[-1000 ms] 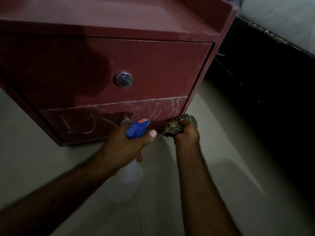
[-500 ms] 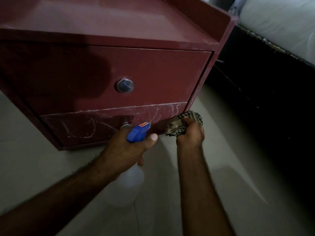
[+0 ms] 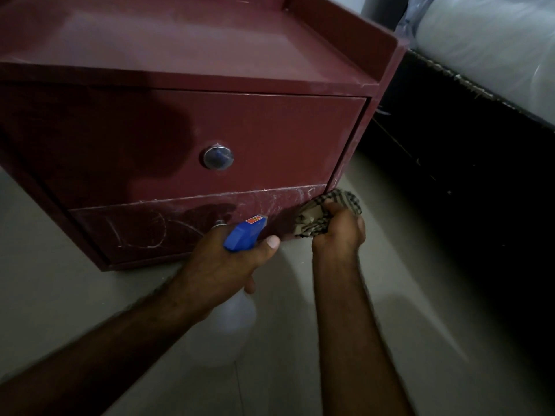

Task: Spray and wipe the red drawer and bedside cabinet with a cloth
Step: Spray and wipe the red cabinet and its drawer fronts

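The room is dim. A pale tiled floor [image 3: 420, 340] fills the lower half of the view. At the right stands a bed [image 3: 465, 151] with a dark frame, and on it lies a white mattress [image 3: 486, 46] in shiny wrap. Just left of the bed the red cabinet [image 3: 180, 40] sits on the floor, its glossy top edged by a raised rim at the back and right side. Its front holds two shut drawers. The top drawer [image 3: 285, 139] is tall, with a darker patch on its left half. The bottom drawer [image 3: 135, 229] is low and marked with whitish streaks and scratches.

The left hand [image 3: 222, 265] grips a spray bottle [image 3: 244, 235] by the neck, thumb along its blue head, nozzle close to the bottom drawer; the clear body hangs below the hand. The right hand [image 3: 339, 232] clutches a bunched checked cloth [image 3: 318, 217] against the bottom drawer's right end, at the cabinet's lower corner. A round metal knob [image 3: 218, 157] sits mid top drawer.
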The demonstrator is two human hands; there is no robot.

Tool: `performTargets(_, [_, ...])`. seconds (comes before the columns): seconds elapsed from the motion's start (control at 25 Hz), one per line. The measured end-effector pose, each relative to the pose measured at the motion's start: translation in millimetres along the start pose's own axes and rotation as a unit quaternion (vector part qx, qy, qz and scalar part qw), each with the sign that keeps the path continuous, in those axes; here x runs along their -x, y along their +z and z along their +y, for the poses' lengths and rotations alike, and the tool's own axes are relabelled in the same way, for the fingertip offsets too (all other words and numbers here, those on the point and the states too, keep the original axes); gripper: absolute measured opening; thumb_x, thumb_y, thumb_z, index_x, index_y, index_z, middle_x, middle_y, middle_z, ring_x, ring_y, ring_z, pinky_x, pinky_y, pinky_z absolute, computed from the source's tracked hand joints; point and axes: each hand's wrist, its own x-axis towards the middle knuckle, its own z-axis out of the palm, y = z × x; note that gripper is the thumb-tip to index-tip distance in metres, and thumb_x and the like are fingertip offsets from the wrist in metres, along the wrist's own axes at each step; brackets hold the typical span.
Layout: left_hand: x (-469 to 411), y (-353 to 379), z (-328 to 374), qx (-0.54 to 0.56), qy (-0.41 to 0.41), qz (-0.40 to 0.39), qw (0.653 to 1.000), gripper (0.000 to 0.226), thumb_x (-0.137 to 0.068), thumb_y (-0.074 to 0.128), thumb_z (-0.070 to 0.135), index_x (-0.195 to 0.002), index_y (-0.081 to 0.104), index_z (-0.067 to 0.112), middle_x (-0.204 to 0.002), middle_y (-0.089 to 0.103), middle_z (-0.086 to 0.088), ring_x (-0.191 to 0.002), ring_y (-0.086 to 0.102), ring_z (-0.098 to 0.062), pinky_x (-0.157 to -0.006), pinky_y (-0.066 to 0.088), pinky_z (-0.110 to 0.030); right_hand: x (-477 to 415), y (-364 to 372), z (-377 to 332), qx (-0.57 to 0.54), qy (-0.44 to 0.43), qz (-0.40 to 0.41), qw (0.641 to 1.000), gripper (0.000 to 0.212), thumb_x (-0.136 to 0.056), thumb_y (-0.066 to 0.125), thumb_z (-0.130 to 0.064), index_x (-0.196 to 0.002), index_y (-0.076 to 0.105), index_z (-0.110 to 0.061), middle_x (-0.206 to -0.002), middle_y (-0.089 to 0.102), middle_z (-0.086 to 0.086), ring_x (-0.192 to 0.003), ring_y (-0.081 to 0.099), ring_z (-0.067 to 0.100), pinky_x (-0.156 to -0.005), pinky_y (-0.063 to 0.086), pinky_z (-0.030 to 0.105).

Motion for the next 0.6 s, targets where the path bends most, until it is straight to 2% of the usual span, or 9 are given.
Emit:
performTargets(0.08, [1, 2, 2, 0.006, 0.001, 0.001, 1.0, 0.047, -0.091, 0.07, 0.049, -0.068, 0.052, 0.012, -0.063, 0.06, -0.027, -0.043, 0.056, -0.007, -0.047, 0.04, -0.01, 2, 1, -4, -0.017, -0.011, -0.008, 1.0, 0.046, -0.076, 0.068, 0.018, -0.117, 0.068, -0.003, -0.104, 0.077, 0.019, -0.086, 0.077, 0.036, -0.072, 0.066, 0.048])
performTargets(0.16, [2, 3, 6, 0.011, -0.001, 0.002, 1.0, 0.047, -0.091, 0.07, 0.048, -0.07, 0.054, 0.009, -0.06, 0.059, -0.025, -0.045, 0.058, -0.009, -0.054, 0.043, -0.019, 4, 1, -2, -0.012, -0.002, 0.003, 1.0, 0.045, -0.077, 0.066, 0.019, -0.117, 0.067, -0.002, -0.106, 0.076, 0.019, -0.088, 0.076, 0.036, -0.072, 0.066, 0.046])
performTargets(0.28, [1, 3, 11, 0.038, -0.008, 0.002, 0.999, 0.047, -0.091, 0.072, 0.047, -0.056, 0.052, 0.022, -0.047, 0.052, -0.006, -0.045, 0.056, -0.013, -0.058, 0.042, -0.029, 7, 4, -1, 0.015, 0.007, 0.024, 1.0, 0.041, -0.078, 0.061, 0.018, -0.114, 0.068, 0.001, -0.106, 0.075, 0.02, -0.09, 0.075, 0.037, -0.075, 0.065, 0.048])
performTargets(0.4, [4, 2, 14, 0.044, -0.007, -0.006, 0.999, 0.049, -0.091, 0.072, 0.047, -0.053, 0.048, 0.027, -0.046, 0.047, 0.005, -0.041, 0.05, -0.009, -0.056, 0.04, -0.028, 11, 11, -9, 0.013, 0.006, 0.012, 1.0, 0.043, -0.076, 0.062, 0.017, -0.115, 0.069, 0.0, -0.104, 0.077, 0.02, -0.087, 0.077, 0.037, -0.073, 0.066, 0.052])
performTargets(0.52, [6, 3, 17, 0.05, -0.016, 0.0, 0.999, 0.047, -0.089, 0.073, 0.048, -0.06, 0.047, 0.02, -0.049, 0.048, 0.0, -0.041, 0.051, -0.01, -0.058, 0.04, -0.028, 14, 18, -21, -0.042, -0.023, -0.008, 0.999, 0.053, -0.076, 0.065, 0.021, -0.122, 0.067, -0.004, -0.107, 0.076, 0.02, -0.087, 0.077, 0.036, -0.063, 0.064, 0.04])
performTargets(0.6, [8, 3, 20, 0.052, -0.013, -0.001, 0.999, 0.048, -0.09, 0.073, 0.046, -0.061, 0.046, 0.019, -0.049, 0.045, 0.002, -0.041, 0.05, -0.01, -0.059, 0.04, -0.028, 16, 19, -23, -0.058, -0.024, -0.013, 0.998, 0.057, -0.077, 0.065, 0.022, -0.127, 0.064, -0.005, -0.11, 0.075, 0.02, -0.089, 0.076, 0.038, -0.065, 0.065, 0.043])
